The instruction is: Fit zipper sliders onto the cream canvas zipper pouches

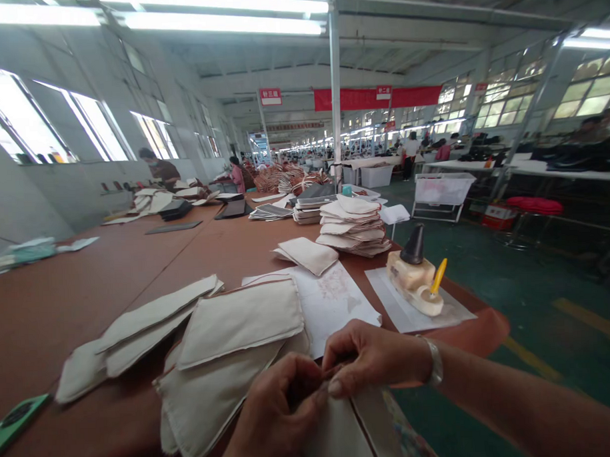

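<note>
Both hands meet at the lower middle, over the table's near edge. My left hand (pixel 284 409) is closed, its thumb and fingers pinching the upper edge of a cream fabric piece (pixel 337 431) with a dark line down it. From the right, my right hand (pixel 362 356) pinches the same edge, thumb on top, a bracelet at the wrist. The fingertips nearly touch, and what lies between them is partly hidden. Just left of my hands, a pile of cream stitched fabric pieces (pixel 238 321) rests on the brown table (pixel 121 268).
Beyond my hands lie white paper (pixel 332 297) and a stack of fabric pieces (pixel 353 227). At the right corner stands a glue pot (pixel 411 278) with a black cone and a yellow-handled tool (pixel 439 276). A green object (pixel 19 422) lies far left. Other people work farther back.
</note>
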Available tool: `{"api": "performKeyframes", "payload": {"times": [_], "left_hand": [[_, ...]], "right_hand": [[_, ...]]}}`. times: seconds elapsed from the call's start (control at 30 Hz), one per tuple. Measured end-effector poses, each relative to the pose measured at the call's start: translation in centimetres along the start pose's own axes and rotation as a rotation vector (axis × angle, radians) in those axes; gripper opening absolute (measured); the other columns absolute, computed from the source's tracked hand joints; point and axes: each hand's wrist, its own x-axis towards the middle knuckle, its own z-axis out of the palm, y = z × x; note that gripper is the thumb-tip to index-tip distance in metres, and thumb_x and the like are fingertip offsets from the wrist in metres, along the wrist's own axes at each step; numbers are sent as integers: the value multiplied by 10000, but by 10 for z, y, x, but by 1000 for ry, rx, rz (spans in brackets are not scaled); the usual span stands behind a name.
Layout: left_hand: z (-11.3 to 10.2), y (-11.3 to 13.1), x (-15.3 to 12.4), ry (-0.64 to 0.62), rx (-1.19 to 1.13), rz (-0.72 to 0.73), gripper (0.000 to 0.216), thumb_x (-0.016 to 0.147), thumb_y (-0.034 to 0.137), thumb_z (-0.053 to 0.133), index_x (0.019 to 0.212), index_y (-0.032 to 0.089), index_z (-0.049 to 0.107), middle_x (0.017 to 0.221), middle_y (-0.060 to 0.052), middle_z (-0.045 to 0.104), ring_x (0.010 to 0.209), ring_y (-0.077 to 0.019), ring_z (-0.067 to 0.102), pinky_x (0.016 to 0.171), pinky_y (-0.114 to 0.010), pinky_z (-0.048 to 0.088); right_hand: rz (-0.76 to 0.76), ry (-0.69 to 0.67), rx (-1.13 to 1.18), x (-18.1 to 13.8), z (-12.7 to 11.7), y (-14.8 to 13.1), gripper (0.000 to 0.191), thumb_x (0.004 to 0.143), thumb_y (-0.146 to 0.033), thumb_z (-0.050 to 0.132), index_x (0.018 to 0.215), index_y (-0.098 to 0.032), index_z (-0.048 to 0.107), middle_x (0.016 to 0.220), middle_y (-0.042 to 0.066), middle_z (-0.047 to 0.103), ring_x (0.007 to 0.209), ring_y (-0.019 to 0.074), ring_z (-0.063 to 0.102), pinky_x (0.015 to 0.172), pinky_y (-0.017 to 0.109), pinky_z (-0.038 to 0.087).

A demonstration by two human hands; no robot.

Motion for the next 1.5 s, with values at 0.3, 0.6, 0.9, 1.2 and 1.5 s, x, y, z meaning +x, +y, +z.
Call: {"api": "performKeyframes", "payload": {"times": [0.3, 0.6, 0.9, 1.2, 1.5], "left_hand": [[-8, -15, -5, 125, 630, 749, 170, 918, 96, 537, 1021, 186, 638, 960, -74, 634, 752, -142, 644, 662, -206, 519], [5, -14, -3, 122, 981, 703, 160, 919, 98, 487, 862, 194, 601, 763, -40, 611, 581, -167, 617, 526, -271, 438], [16, -17, -4, 47, 1155, 660, 234, 777, -25, 449, 782, 200, 512, 722, -55, 568, 556, -226, 575, 497, -325, 430], [13, -30, -10, -106, 693, 506, 193, 899, 42, 359, 899, 192, 480, 883, -78, 549, 723, -190, 596, 615, -299, 509], [7, -36, -16, -108, 523, 354, 173, 908, 85, 332, 824, 206, 422, 858, -61, 497, 767, -195, 530, 684, -328, 474]], "right_hand": [[132, 194, 174, 7, 10, 12, 194, 564, -170, 760, 740, -92, 741, 612, 10, 665, 557, 91, 548, 575, 200, 404], [159, 193, 99, 12, 12, 17, 192, 548, -163, 755, 726, -97, 725, 615, -12, 642, 573, 78, 515, 569, 189, 377], [196, 113, -90, 18, 17, 29, 118, 617, -195, 694, 672, -97, 659, 538, -66, 469, 526, 48, 355, 488, 179, 241], [-110, 172, -1007, 8, 27, 25, 84, 673, -229, 598, 653, -156, 634, 563, 0, 576, 537, 114, 460, 524, 230, 311], [-596, 111, -1160, 2, 25, 40, 267, 767, -127, 497, 1003, -170, 614, 839, 49, 674, 756, 178, 626, 697, 262, 456]]}}
